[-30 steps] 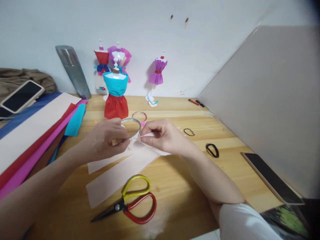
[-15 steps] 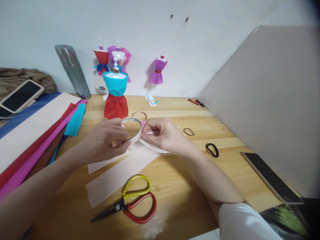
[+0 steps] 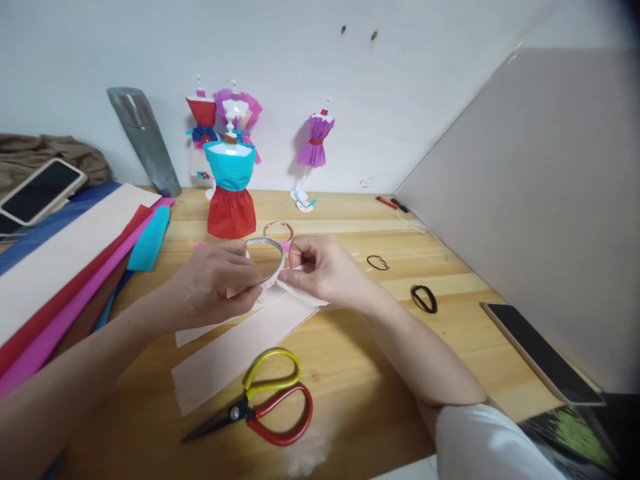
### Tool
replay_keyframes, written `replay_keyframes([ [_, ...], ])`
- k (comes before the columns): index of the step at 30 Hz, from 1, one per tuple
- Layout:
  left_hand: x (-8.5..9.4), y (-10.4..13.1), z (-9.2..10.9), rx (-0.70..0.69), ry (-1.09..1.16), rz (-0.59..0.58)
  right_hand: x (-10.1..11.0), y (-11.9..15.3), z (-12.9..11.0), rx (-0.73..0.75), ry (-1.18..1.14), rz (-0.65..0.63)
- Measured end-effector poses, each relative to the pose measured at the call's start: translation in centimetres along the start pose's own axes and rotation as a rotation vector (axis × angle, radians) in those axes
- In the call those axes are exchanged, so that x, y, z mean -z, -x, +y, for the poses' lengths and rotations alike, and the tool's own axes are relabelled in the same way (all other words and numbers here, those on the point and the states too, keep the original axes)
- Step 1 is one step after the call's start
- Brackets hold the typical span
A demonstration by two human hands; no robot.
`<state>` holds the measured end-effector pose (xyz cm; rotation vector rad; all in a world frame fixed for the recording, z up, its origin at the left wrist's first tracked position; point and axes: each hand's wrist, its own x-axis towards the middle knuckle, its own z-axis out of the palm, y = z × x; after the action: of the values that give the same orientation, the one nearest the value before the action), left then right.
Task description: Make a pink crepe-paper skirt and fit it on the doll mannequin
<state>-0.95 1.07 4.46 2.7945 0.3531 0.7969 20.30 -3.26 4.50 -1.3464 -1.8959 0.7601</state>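
My left hand grips a thin roll of tape by its left side, thumb below and fingers above. Close to the roll's right edge, my right hand pinches a pale strip between thumb and fingers; whether tape is also in that pinch cannot be made out. Beneath both hands lie flat pale strips of paper or cloth. Scissors with one yellow and one red handle rest in front, blades pointing left. Another tape roll lies just behind the hands.
A small dress form in turquoise and red stands behind my hands, with several others by the wall. Coloured sheets, a phone and a bottle are left. Black hair ties and a dark tablet-like slab lie right.
The tape roll has tilted slightly, and the pale strip in my right hand has shifted a little left and down. Both hands keep their hold.
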Motion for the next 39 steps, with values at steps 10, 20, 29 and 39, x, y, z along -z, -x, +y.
replay_keyframes([
  [10,0.0,0.1,-0.5,0.029,-0.028,0.011,0.4,0.0,0.3,0.073,-0.048,-0.165],
  [20,0.6,1.2,0.0,0.273,0.154,0.487,1.9,-0.2,0.8,-0.240,-0.487,0.003],
  [29,-4.4,0.1,0.9,0.655,0.734,0.229,1.1,-0.6,0.2,-0.301,-0.858,0.061],
  [39,-4.4,-0.2,3.1,0.826,1.095,0.415,-0.3,-0.2,-0.2,-0.236,-0.787,0.053],
])
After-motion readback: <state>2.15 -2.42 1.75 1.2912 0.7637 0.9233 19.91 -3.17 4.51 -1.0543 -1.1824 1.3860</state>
